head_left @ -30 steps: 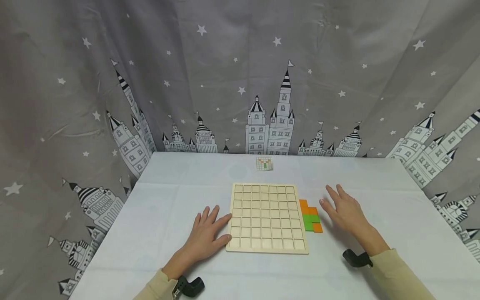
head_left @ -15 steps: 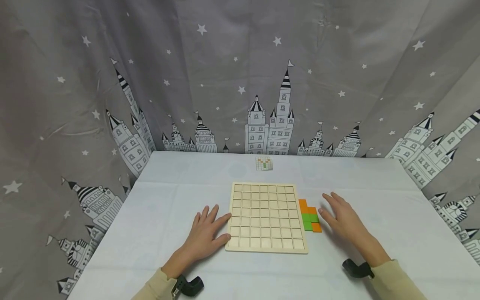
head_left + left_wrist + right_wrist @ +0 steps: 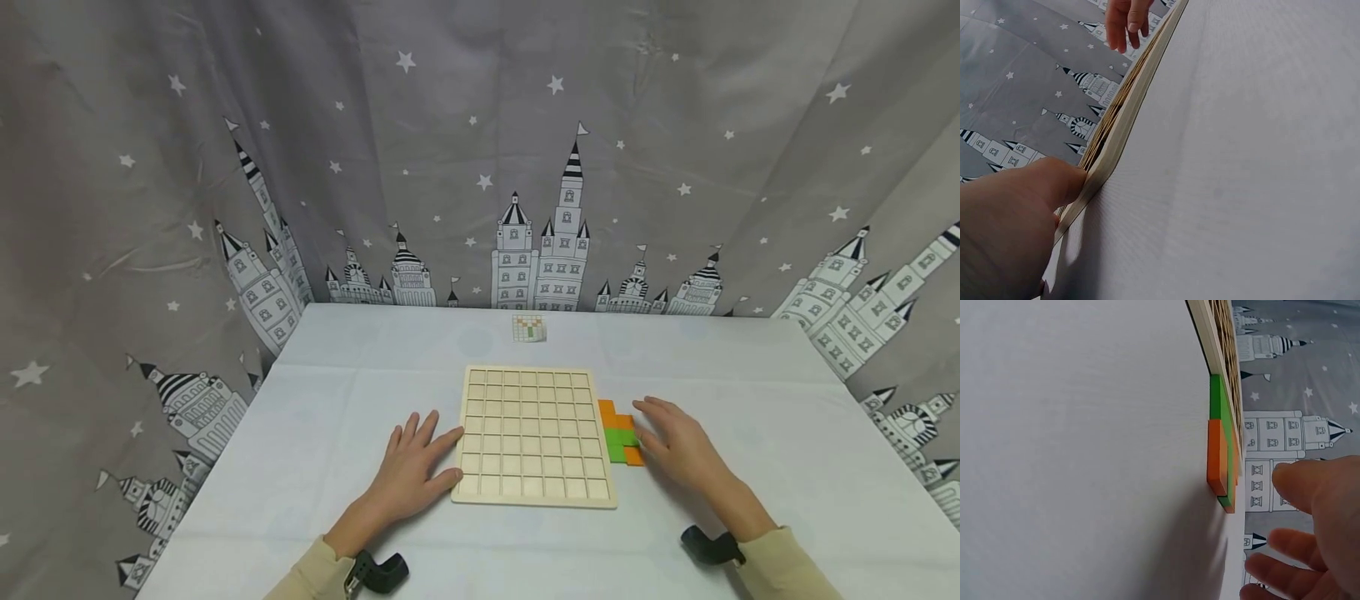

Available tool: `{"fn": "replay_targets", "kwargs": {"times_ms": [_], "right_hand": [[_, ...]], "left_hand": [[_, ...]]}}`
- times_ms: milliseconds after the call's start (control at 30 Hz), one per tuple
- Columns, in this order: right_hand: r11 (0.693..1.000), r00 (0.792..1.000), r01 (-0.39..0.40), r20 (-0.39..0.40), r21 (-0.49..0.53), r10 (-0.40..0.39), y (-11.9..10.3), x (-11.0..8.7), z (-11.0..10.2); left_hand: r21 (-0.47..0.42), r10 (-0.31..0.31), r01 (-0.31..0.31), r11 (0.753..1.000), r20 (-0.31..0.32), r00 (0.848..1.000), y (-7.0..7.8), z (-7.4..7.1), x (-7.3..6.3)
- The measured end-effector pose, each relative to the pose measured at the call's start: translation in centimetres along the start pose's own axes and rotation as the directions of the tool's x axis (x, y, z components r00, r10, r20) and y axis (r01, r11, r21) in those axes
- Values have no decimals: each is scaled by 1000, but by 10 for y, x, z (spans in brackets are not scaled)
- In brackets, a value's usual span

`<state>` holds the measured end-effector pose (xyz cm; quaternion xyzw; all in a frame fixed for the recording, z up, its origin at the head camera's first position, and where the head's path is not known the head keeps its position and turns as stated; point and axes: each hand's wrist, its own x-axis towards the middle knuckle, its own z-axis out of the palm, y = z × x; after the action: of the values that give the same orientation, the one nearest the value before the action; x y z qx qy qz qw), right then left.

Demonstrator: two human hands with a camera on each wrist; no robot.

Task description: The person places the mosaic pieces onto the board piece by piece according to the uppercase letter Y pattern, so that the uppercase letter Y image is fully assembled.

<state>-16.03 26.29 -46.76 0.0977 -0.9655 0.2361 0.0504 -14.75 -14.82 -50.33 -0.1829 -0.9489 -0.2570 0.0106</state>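
A pale wooden board with a grid of shallow square cells lies flat on the white table. My left hand rests beside it, thumb and index fingertip at its left edge. The left wrist view shows the thumb against the board's corner. Against the board's right side lie several flat tiles, including an orange tile and a green tile. Just right of them hovers my right hand, fingers loosely bent and holding nothing. Its thumb tip overlaps the green tiles in the head view.
A small card printed with a grid and coloured squares lies behind the board. White cloth covers the table. A grey curtain with castles and stars hangs behind and at both sides.
My right hand has moved left and toward me, coming closer to the coloured tiles, and its fingers have drawn together slightly. The left hand and the board have stayed put.
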Motion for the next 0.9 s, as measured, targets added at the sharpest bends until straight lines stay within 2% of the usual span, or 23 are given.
{"fn": "replay_targets", "kwargs": {"times_ms": [200,567,900], "right_hand": [[998,997,63,-42,6,-62,0,-2,6],[993,987,117,-106,-21,-118,-2,-2,8],[999,998,54,-30,5,-54,-3,-2,10]], "left_hand": [[1,1,-1,1000,-3,1000,1,0,0],[3,-6,6,1000,-6,1000,2,-1,0],[-2,2,-2,1000,-20,1000,1,0,-1]]}}
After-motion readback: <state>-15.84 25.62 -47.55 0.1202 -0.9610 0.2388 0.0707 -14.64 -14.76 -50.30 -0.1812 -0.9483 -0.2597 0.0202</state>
